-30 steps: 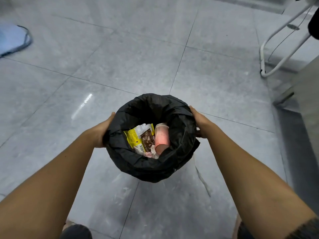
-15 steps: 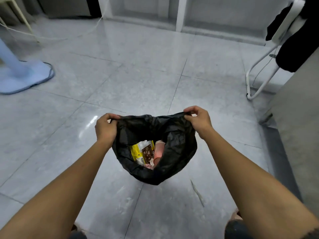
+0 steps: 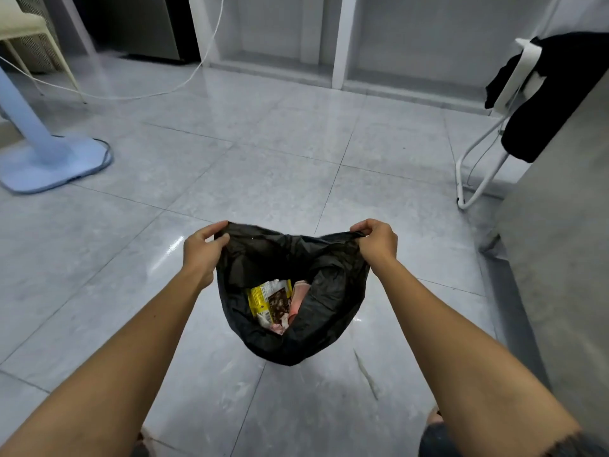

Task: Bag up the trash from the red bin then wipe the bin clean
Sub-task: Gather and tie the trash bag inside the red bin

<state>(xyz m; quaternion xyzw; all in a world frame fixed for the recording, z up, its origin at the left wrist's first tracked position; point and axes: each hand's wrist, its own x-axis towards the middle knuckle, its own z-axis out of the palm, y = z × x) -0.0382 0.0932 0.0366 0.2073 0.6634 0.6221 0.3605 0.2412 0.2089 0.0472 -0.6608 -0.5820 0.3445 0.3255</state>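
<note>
Head view: two bare arms reach out, and a black bag (image 3: 296, 344) hangs strung between the hands above the grey floor (image 3: 263, 179).
Left hand (image 3: 202, 255): pinches the bag's left rim corner, thumb and fingers curled onto the plastic.
Right hand (image 3: 375, 240): does the same at the right corner, knuckles up, with a tight grip.
Bag: the mouth is pulled wide and sags in the middle. I can't tell whether its bottom touches the floor.
Trash: a yellow wrapper (image 3: 263, 298) lies low inside, touching a pink packet (image 3: 298, 296), with scraps beneath.
Red bin: not in shot, so where it stands I can't say.
Step in hand: looks like closing the bag; the wiping is all to come.
Doing it well: bring both corners together level, gather the slack rim, twist, then knot well above the load.
Watch out: the plastic looks thin, so a steady pull beats a jerk. A dipped corner could spill the wrapper.
Around: a pale blue fan base (image 3: 56, 163) sits far left, with a white cord (image 3: 184, 80) behind it. A white rack (image 3: 474, 166) with dark cloth (image 3: 543, 103) stands at right.
</note>
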